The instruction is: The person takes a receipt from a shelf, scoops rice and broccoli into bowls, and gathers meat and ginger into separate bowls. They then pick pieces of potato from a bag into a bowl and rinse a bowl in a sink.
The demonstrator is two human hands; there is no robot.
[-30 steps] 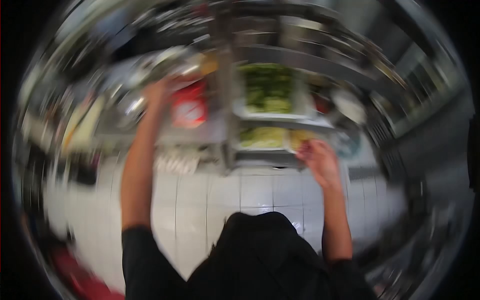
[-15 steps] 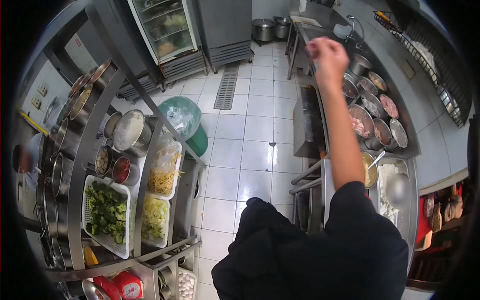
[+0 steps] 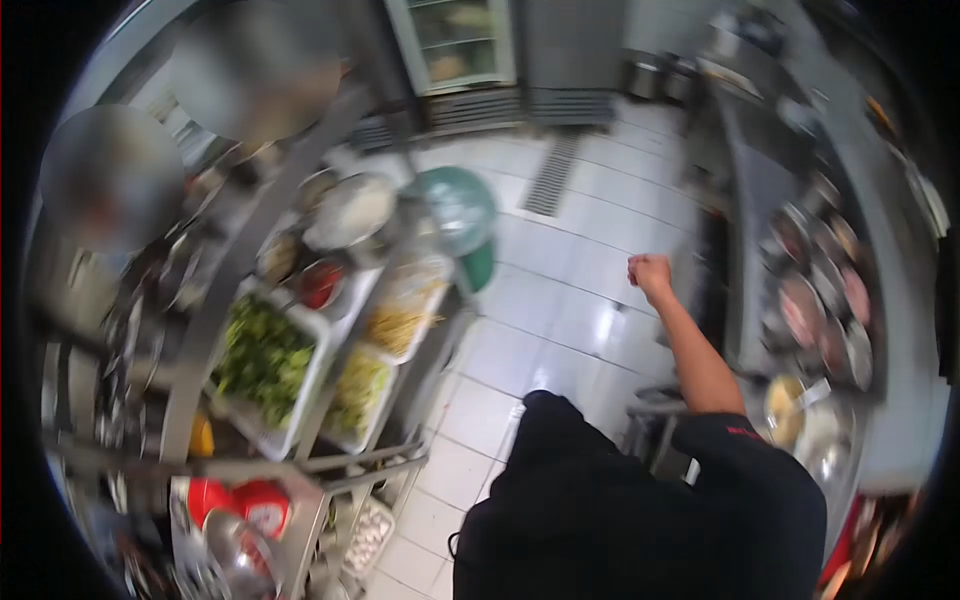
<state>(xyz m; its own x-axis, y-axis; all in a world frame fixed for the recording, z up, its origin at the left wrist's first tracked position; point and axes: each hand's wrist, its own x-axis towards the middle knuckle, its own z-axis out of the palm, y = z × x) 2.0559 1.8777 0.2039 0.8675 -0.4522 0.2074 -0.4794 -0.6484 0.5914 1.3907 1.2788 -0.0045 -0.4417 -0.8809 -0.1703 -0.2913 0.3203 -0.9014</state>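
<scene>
My right hand [image 3: 650, 275] is held out over the white tiled floor, its fingers curled together; whatever it may hold is too small to make out. The long steel counter [image 3: 755, 190] with metal bowls of meat stands to its right, not touched by the hand. My left hand does not show. On the left shelf are a white basket of green broccoli [image 3: 262, 365], a tray of noodles [image 3: 400, 325], a tray of chopped pale vegetable [image 3: 355, 395] and a pot with white contents [image 3: 355, 210].
A green bin [image 3: 480, 262] stands beyond the shelf. A glass-door fridge [image 3: 455, 45] is at the back. Red scales [image 3: 262, 505] and a tray of eggs [image 3: 368, 535] sit low on the left. Blurred people are behind the left shelf.
My right hand has come down and away from the counter, and its fingers are closed. The view has turned left, so the shelf and bin appear further right.
</scene>
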